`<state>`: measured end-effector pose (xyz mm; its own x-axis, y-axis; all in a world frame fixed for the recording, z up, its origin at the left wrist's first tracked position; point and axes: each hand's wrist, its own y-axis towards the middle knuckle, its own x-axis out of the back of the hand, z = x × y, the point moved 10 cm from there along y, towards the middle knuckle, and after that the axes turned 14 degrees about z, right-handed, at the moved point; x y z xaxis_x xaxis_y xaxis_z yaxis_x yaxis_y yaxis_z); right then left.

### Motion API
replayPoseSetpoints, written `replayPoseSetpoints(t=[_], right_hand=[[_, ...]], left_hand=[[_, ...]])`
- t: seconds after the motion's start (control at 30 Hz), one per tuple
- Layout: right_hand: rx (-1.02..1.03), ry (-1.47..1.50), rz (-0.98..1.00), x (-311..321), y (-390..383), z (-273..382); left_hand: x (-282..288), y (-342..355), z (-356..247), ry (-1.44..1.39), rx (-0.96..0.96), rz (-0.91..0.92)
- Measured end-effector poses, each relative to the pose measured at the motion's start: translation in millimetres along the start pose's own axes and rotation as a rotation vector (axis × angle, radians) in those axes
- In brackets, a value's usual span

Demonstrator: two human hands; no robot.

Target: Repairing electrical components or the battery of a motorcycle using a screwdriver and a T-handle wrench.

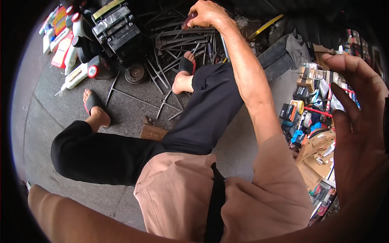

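My right arm stretches forward past my knee to the top of the head view. My right hand [208, 15] is closed around the dark red handle of a screwdriver [188, 22], its thin shaft pointing down over a heap of metal hand tools [206, 42]. Close to the camera at the right edge is my left hand [358, 101], raised, dark and partly cut off. Its fingers are apart and curved, with nothing visible in them. The left forearm [89, 214] crosses the lower edge.
Batteries [123, 36] and several bottles [83, 75] stand front left. A T-handled wrench [133, 97] and a round metal part [136, 74] lie on the grey floor [52, 133]. A wooden block [153, 132] sits between my legs. Boxes and cardboard [318, 152] crowd the right side.
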<state>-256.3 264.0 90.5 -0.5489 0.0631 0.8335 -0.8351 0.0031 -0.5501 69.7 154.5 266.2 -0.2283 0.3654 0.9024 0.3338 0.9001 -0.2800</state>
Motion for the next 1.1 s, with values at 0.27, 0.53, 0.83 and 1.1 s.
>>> replayPoseSetpoints(t=[0.27,0.53,0.83,1.1], right_hand=[[0.043,-0.057,-0.058,4,9,-6],[0.039,0.015,-0.023,-8,-1,-21],[0.103,-0.132,0.017,-8,18,13],[0.122,-0.027,0.046,-9,16,-26]], left_hand=[[-3,4,6,0.044,0.055,0.066],[-9,14,11,0.090,0.122,0.112],[-19,-8,20,0.037,0.178,0.126],[-16,-16,27,0.028,0.129,0.042]])
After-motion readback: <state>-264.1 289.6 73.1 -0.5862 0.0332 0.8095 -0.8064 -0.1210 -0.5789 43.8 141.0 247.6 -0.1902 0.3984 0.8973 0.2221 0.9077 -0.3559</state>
